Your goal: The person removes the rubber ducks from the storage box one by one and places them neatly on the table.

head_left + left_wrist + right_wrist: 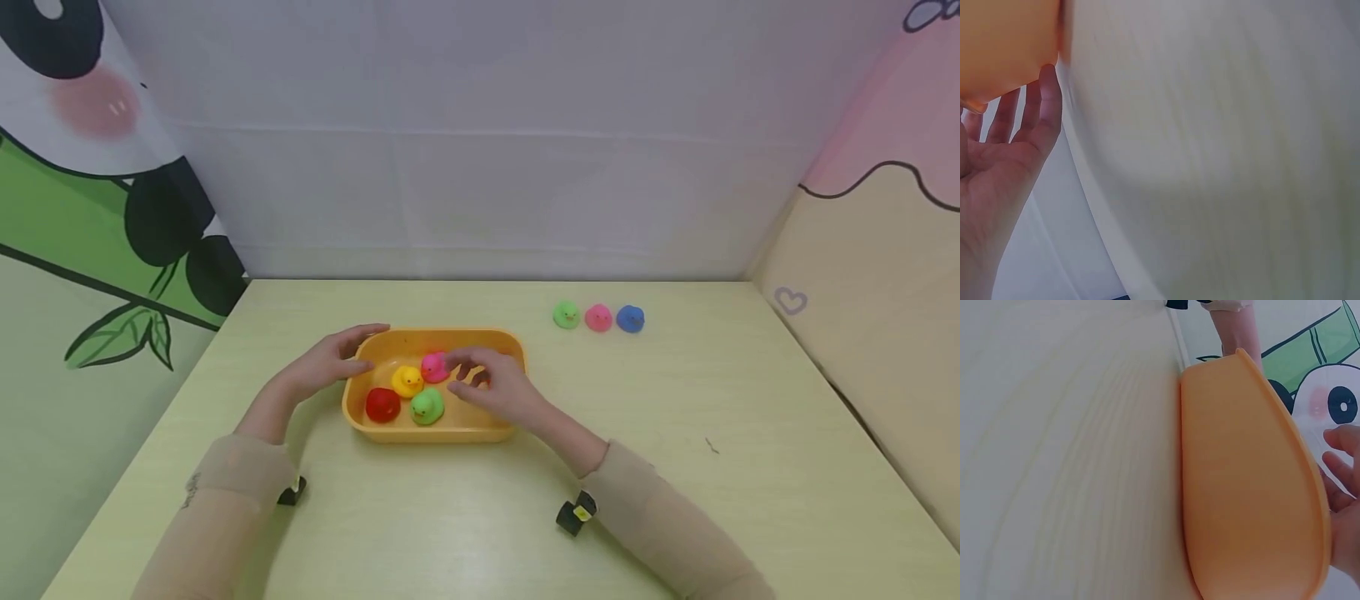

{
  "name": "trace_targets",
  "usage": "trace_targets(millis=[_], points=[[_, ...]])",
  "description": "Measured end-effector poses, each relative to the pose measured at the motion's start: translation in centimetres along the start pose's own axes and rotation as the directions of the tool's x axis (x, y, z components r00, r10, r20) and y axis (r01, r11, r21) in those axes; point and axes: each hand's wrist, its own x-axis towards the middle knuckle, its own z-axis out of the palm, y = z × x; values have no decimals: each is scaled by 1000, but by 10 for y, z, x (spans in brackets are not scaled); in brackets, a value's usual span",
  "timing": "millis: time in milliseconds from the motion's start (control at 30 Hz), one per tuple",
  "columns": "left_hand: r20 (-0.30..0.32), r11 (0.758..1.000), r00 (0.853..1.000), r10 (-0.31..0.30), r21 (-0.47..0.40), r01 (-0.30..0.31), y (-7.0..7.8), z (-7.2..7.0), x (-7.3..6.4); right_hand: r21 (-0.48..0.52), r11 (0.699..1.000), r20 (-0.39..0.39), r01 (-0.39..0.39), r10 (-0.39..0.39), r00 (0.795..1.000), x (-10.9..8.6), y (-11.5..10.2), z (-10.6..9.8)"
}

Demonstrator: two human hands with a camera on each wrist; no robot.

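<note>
An orange-yellow plastic tray (435,435) stands on the table. Inside it, toward the left, lie a red toy duck (382,405), a yellow duck (407,381), a green duck (427,407) and a pink duck (434,367). My left hand (330,360) holds the tray's left end, thumb over the rim; in the left wrist view its fingers (1051,103) rest against the outer wall. Over the tray's right half hangs my right hand (498,386), fingers loosely bent and apart, nothing seen between them. Its fingertips are close beside the pink duck.
Behind and right of the tray, a light green duck (566,315), a pink-red duck (598,317) and a blue duck (631,318) stand in a row. A white cloth backdrop (480,200) rises at the table's far edge, with printed panels at both sides.
</note>
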Motion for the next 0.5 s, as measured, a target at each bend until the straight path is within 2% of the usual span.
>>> trace_targets(millis=[333, 500], points=[[6, 1000, 1000, -11, -3, 11, 3, -2, -3, -32, 998, 121, -47, 50, 991, 16, 1, 14], [10, 1000, 1000, -16, -11, 16, 2, -2, -3, -65, 996, 205, -56, 68, 976, 22, 3, 16]])
